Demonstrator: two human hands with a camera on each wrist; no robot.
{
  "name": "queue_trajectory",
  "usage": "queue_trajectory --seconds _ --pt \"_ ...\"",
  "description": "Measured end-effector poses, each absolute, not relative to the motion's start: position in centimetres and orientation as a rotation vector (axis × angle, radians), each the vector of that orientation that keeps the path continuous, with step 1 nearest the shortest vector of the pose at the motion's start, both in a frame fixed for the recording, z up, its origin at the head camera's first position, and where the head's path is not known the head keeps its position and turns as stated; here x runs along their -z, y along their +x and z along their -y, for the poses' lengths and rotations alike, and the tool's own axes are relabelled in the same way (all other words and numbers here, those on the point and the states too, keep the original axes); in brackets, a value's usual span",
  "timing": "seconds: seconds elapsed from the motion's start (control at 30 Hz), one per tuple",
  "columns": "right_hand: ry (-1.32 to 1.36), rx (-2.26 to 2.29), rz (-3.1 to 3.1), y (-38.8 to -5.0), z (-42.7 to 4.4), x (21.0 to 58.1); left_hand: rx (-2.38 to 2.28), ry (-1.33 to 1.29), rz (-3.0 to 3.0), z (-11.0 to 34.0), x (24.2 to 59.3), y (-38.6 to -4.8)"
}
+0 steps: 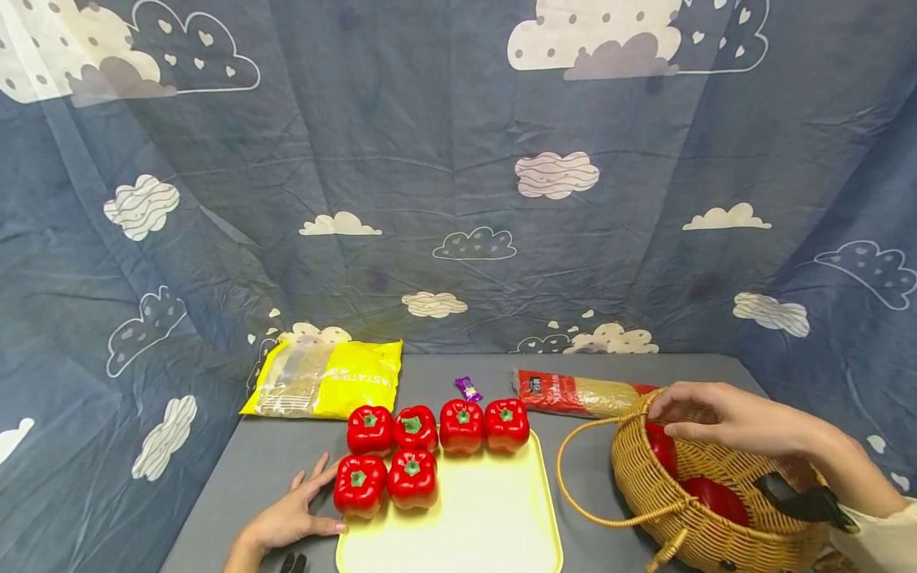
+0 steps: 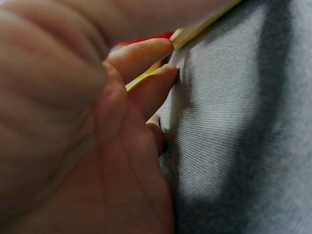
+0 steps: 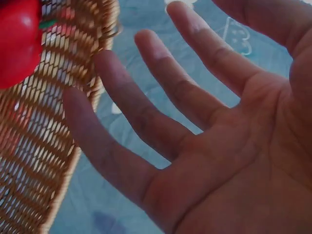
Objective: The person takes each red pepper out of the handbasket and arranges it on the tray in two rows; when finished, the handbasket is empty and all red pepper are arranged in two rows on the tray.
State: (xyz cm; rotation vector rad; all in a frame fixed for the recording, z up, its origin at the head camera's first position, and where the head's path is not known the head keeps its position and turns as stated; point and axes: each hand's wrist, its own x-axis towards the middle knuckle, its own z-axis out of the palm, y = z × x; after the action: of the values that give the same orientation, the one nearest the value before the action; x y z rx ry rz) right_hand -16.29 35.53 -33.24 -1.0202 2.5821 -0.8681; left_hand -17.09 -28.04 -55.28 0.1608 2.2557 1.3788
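My left hand [image 1: 290,513] rests at the left edge of a pale yellow tray [image 1: 494,525], its thumb and fingers spread beside the nearest pepper. Several red bell peppers [image 1: 360,485] with green stems stand in two rows at the tray's left and back. Over a wicker basket [image 1: 648,493] on the right hovers my right hand [image 1: 741,422]. The right wrist view shows its fingers [image 3: 183,95] spread and holding nothing. Inside the basket lie more red peppers [image 1: 712,500], one of them [image 3: 18,41] close to the fingertips; their lower parts are hidden.
A yellow pasta bag [image 1: 358,374] lies at the back left. Behind the peppers is a small purple wrapped sweet [image 1: 469,389]. A red noodle packet [image 1: 573,393] lies at the back right. The basket's handle [image 1: 562,477] reaches toward the tray.
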Motion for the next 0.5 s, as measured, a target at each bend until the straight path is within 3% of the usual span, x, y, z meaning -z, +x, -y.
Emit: queue_trajectory --seconds 0.5 --pt "-1.004 0.494 -2.638 -18.4 -37.5 35.8 -1.368 0.202 -2.264 28.2 55.4 -17.0"
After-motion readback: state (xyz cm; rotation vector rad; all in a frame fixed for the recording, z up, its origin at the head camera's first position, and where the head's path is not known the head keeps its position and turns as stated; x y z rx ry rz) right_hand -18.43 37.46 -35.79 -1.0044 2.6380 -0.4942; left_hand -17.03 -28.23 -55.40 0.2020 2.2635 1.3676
